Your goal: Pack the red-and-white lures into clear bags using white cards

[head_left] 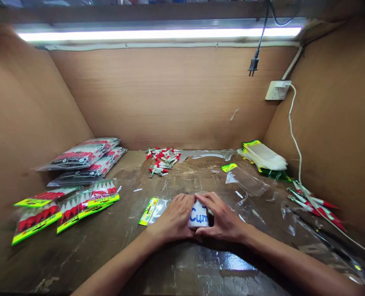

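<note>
In the middle of the bench, a small white rounded block point(198, 215) with blue handwriting is held between both hands; its exact kind does not show. My left hand point(178, 218) presses against its left side, fingers together. From the right, my right hand point(221, 218) curls thumb and fingers around it, leaving a dark gap by the palm. A clear bag with a yellow-green header card point(148, 211) lies flat, partly hidden under my left hand.
Packed red-and-white fishing lures point(74, 205) lie at left, below stacked bags point(80, 158). Loose lures point(164, 158) lie at the back. At right are header-card bags point(267, 156), more lures point(321, 207) and a white cord point(295, 135). A black plug point(253, 65) hangs above.
</note>
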Available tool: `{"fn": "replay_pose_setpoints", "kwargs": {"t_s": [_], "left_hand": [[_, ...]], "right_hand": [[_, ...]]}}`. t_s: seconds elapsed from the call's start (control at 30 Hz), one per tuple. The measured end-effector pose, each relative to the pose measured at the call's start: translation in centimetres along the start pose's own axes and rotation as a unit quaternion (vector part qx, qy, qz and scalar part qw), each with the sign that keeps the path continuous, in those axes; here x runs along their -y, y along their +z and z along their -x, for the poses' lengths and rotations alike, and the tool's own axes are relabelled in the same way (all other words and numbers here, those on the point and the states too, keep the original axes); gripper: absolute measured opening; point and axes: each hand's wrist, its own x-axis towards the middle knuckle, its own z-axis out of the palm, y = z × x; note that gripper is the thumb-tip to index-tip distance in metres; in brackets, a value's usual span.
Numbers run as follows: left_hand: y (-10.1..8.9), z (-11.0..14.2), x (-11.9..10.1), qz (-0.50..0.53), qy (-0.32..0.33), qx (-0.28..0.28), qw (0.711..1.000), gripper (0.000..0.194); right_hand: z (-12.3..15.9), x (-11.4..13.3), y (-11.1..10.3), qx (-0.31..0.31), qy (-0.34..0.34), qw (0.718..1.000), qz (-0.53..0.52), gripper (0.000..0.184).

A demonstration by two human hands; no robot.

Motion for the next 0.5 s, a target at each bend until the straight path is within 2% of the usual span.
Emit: {"fn": "replay_pose_setpoints", "kwargs": {"t_s": [0.07, 0.13, 0.23, 0.3, 0.37, 0.4, 0.43, 0.5], "left_hand": [[0.0, -0.4, -0.5, -0.01, -0.024, -0.015, 1.0, 0.073], [-1.0, -1.0, -0.5, 0.007, -0.04, -0.036, 0.999, 0.069], [-4.6, -1.9, 0.9, 0.14, -0.076, -0.093, 0.983, 0.064], [-7.9, -2.5, 2.4, 0.3, -0.091, -0.137, 0.94, 0.055], [-10.5, -3.0, 4.0, 0.443, -0.064, -0.222, 0.866, 0.058], [-11.4, -3.2, 4.6, 0.488, -0.049, -0.245, 0.836, 0.061], [-11.8, -3.4, 5.1, 0.512, -0.039, -0.26, 0.818, 0.064], [-11.8, -3.7, 5.7, 0.505, -0.043, -0.267, 0.82, 0.067]], "right_hand": [[0.1, 0.2, -0.2, -0.021, 0.006, 1.0, -0.015, 0.107], [0.4, 0.3, -0.7, -0.064, 0.01, 0.998, -0.022, 0.109], [0.8, 0.1, -2.0, -0.15, 0.008, 0.989, -0.008, 0.094], [0.9, -0.2, -2.9, -0.181, 0.011, 0.983, 0.006, 0.086], [1.0, -0.8, -3.5, -0.19, 0.017, 0.982, 0.015, 0.084], [0.9, -1.0, -3.6, -0.191, 0.022, 0.981, 0.017, 0.084], [0.9, -1.3, -3.6, -0.194, 0.028, 0.981, 0.017, 0.082], [0.7, -1.8, -3.4, -0.196, 0.039, 0.98, 0.015, 0.08]]}}
